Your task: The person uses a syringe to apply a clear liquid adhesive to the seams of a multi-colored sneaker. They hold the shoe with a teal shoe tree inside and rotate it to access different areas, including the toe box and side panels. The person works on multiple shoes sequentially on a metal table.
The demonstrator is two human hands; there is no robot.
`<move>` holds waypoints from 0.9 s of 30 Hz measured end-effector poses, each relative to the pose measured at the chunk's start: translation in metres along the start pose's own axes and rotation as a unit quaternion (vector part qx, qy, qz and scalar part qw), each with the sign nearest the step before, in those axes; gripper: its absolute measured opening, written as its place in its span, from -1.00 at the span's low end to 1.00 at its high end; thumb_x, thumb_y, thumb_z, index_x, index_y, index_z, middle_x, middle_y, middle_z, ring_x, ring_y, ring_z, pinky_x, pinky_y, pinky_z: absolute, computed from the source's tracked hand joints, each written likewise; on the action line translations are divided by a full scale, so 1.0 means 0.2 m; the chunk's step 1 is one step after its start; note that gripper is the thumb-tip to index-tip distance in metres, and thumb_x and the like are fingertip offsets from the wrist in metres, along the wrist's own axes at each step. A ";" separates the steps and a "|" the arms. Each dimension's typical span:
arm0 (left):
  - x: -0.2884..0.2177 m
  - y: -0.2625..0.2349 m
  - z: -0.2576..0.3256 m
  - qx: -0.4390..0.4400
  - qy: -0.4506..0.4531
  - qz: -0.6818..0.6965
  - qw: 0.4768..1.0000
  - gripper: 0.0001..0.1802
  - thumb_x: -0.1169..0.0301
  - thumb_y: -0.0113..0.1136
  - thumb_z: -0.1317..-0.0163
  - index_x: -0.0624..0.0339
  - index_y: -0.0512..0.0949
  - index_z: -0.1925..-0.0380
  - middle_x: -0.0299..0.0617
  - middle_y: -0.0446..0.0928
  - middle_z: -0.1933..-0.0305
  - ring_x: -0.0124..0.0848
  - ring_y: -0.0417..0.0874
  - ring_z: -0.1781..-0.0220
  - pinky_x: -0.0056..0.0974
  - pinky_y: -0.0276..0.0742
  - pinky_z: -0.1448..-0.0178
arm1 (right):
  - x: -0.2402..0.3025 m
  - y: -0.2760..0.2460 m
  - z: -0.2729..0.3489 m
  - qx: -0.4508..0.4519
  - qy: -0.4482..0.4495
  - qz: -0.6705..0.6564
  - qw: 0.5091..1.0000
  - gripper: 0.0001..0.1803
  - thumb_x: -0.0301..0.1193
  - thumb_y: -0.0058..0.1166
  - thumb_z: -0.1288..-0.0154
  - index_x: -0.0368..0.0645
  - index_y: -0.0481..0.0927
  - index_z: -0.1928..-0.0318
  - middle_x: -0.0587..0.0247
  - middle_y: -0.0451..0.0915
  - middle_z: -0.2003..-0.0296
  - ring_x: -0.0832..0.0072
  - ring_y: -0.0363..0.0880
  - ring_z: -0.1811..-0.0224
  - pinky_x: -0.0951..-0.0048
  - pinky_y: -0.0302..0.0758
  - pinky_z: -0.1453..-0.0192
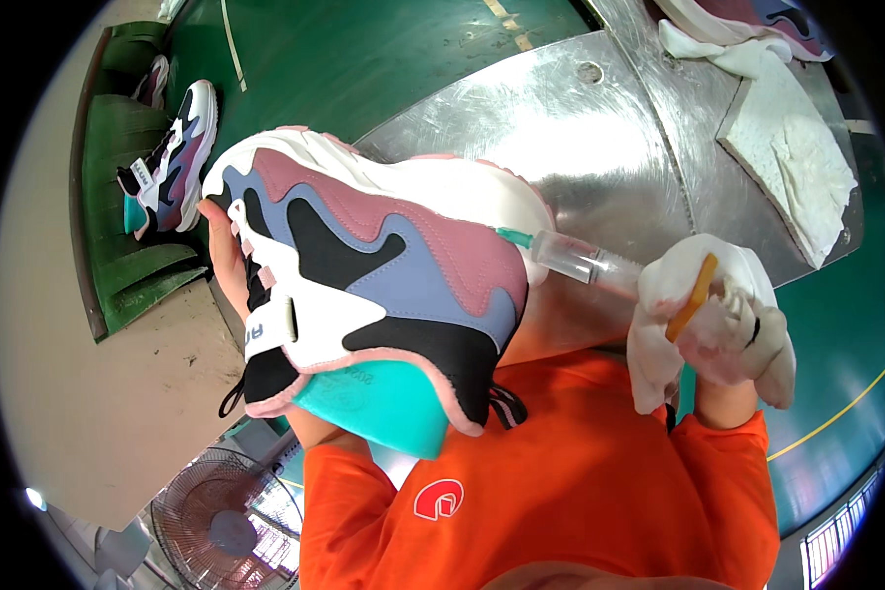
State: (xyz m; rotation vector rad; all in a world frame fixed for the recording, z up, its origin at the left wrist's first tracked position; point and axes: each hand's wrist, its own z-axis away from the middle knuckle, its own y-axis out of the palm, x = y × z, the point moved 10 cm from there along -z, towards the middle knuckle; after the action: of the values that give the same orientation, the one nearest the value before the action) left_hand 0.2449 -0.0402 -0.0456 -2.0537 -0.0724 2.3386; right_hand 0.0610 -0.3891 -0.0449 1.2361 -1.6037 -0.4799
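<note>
A sneaker [364,251] in white, pink, blue-grey and black fills the middle, tilted on its side, with a turquoise lining or insole [379,408] showing at its opening. My left hand [228,258] grips it from beneath at the left; most of that hand is hidden behind the shoe. From the right, my right hand [726,339] is closed round a clear syringe [582,261] with a green tip [514,237]. That tip meets the sneaker where the pink upper borders the white sole. White cloth [659,359] covers much of my right hand, and a yellow-orange strip [691,297] shows among its folds.
On a green slatted rack [143,270] at the left lies another sneaker [172,162]. A shiny metal table [521,108] spreads behind, bearing a white pad [792,147] and part of another shoe [747,20] at far right. A fan [231,531] stands lower left.
</note>
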 end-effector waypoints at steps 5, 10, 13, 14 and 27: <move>-0.06 -0.07 0.06 -0.038 0.025 -0.001 0.999 -0.51 0.11 0.04 -0.48 0.32 0.45 -0.13 -0.16 0.59 -0.07 -0.39 0.64 -0.06 -0.27 0.55 -0.12 | -0.02 -0.03 0.02 0.004 -0.058 -0.010 0.998 -0.24 -0.18 0.58 0.12 -0.56 0.45 0.14 -0.48 0.40 0.00 0.07 0.65 0.34 0.11 0.55 -0.14; -0.05 -0.11 0.12 -0.044 0.020 -0.010 0.999 -0.52 0.11 0.03 -0.48 0.32 0.45 -0.13 -0.14 0.59 -0.08 -0.35 0.65 -0.07 -0.22 0.57 -0.12 | -0.01 -0.06 0.05 -0.007 -0.140 0.000 0.990 -0.31 -0.20 0.58 0.11 -0.50 0.47 0.20 -0.51 0.36 -0.04 0.05 0.65 0.31 0.13 0.57 -0.13; -0.11 -0.17 0.19 -0.055 0.026 -0.017 0.998 -0.53 0.12 0.03 -0.48 0.31 0.46 -0.12 -0.13 0.59 -0.09 -0.33 0.65 -0.07 -0.20 0.58 -0.12 | -0.02 -0.08 0.04 0.001 -0.188 -0.003 0.982 -0.35 -0.21 0.58 0.10 -0.46 0.48 0.23 -0.52 0.33 -0.07 0.04 0.65 0.29 0.14 0.58 -0.11; -0.13 -0.19 0.19 -0.054 0.026 -0.020 0.998 -0.53 0.12 0.03 -0.48 0.31 0.46 -0.12 -0.13 0.59 -0.09 -0.33 0.65 -0.07 -0.19 0.58 -0.12 | -0.02 -0.08 0.04 0.005 -0.205 -0.003 0.979 -0.36 -0.21 0.58 0.10 -0.45 0.48 0.24 -0.53 0.32 -0.08 0.04 0.65 0.29 0.15 0.58 -0.11; 0.03 -0.15 0.13 0.023 -0.110 -0.084 0.990 -0.55 0.13 0.01 -0.48 0.29 0.47 -0.10 -0.08 0.59 -0.11 -0.24 0.67 -0.09 -0.07 0.63 -0.13 | -0.04 -0.08 0.07 0.027 -0.383 -0.018 0.923 -0.52 -0.25 0.59 0.08 -0.28 0.54 0.38 -0.60 0.21 -0.18 -0.01 0.66 0.22 0.21 0.63 -0.06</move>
State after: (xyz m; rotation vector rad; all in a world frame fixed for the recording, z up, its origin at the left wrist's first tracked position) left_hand 0.2185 -0.0099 -0.0471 -1.6902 -0.1883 2.4250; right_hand 0.0572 -0.3922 -0.0672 1.1837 -2.2526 -1.0387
